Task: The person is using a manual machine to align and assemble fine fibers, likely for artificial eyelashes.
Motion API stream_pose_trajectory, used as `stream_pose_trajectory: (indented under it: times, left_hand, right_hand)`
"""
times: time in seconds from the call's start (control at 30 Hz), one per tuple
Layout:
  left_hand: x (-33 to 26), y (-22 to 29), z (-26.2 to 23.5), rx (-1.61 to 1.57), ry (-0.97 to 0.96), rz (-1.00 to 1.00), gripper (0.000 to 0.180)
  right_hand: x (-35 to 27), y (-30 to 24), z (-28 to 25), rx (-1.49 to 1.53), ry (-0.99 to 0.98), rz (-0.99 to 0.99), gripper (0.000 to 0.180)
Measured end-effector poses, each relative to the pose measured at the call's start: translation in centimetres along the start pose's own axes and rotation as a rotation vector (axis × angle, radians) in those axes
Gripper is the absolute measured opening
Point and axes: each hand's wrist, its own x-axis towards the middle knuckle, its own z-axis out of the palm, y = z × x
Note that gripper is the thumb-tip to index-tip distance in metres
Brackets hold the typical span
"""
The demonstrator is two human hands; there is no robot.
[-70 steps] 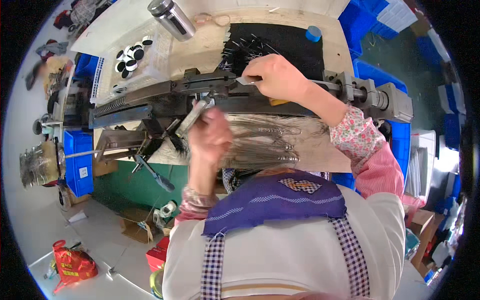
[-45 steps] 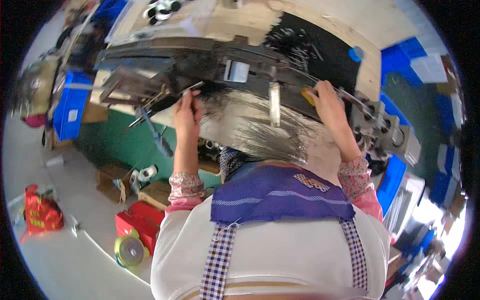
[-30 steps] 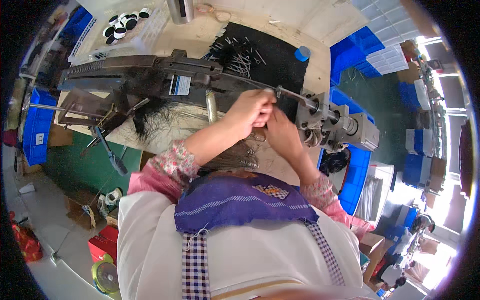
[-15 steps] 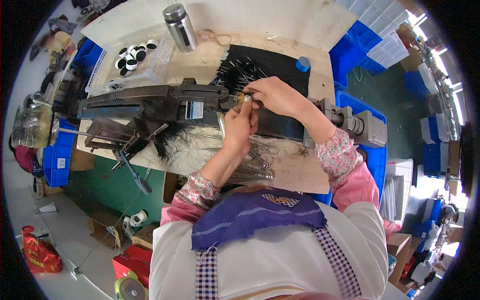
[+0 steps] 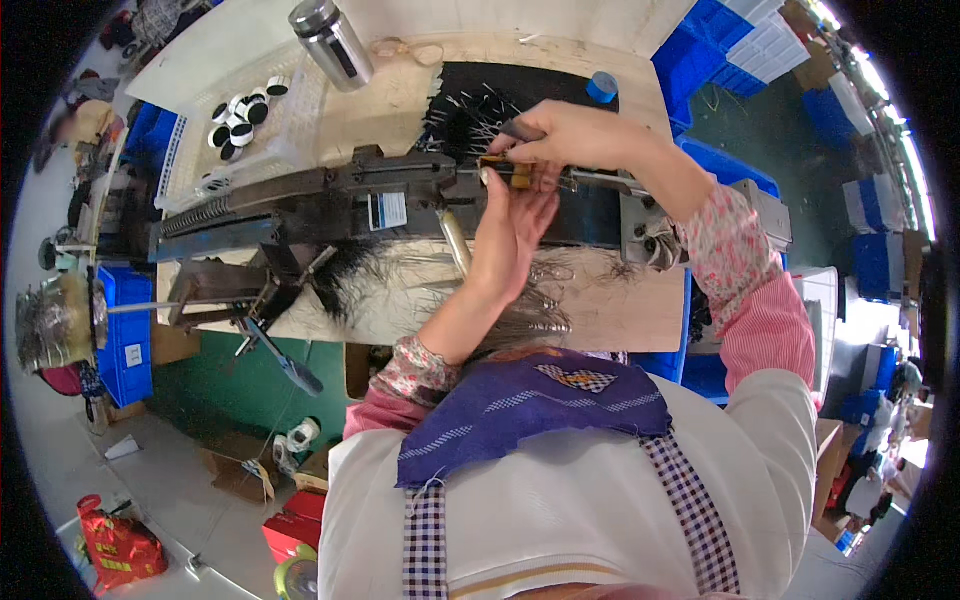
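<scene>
Both hands closed in: right hand (image 5: pixel 570 135) pinches small yellow-brown piece (image 5: pixel 497 167) on dark machine rail (image 5: pixel 330 190); left hand (image 5: pixel 512 225) open, steadying. Keep piece square to rail.

Both arms are raised forward, forearms converging. Left hand (image 5: pixel 512 222) is held palm-up, fingers extended, fingertips met by the right. Right hand (image 5: pixel 575 135) is bent at the wrist, palm-down, fingers curled and pinched just above left fingertips.
</scene>
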Motion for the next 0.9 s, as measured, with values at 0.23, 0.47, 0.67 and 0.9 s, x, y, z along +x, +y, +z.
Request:
stream_pose_trajectory:
  times: [0.23, 0.47, 0.67, 0.9]
  left_hand:
    - [-0.6, 3.4, -0.3, -0.636, 0.026, -0.123, 0.092]
    - [-1.5, 2.6, -0.6, -0.483, -0.018, -0.051, 0.076]
    - [-2.4, 2.5, -0.7, -0.429, 0.036, 0.066, 0.072]
    - [-1.8, 3.5, -0.3, -0.397, 0.041, 0.064, 0.067]
  right_hand:
    - [-3.2, -1.4, 1.1, -0.758, 0.646, -0.139, 0.038]
    - [-2.1, -1.6, 6.4, -0.578, 0.720, -0.504, 0.031]
    - [-1.7, -0.9, 4.3, -0.367, 0.576, -0.345, 0.015]
    - [-1.9, -1.5, 4.4, -0.625, 0.643, -0.397, 0.010]
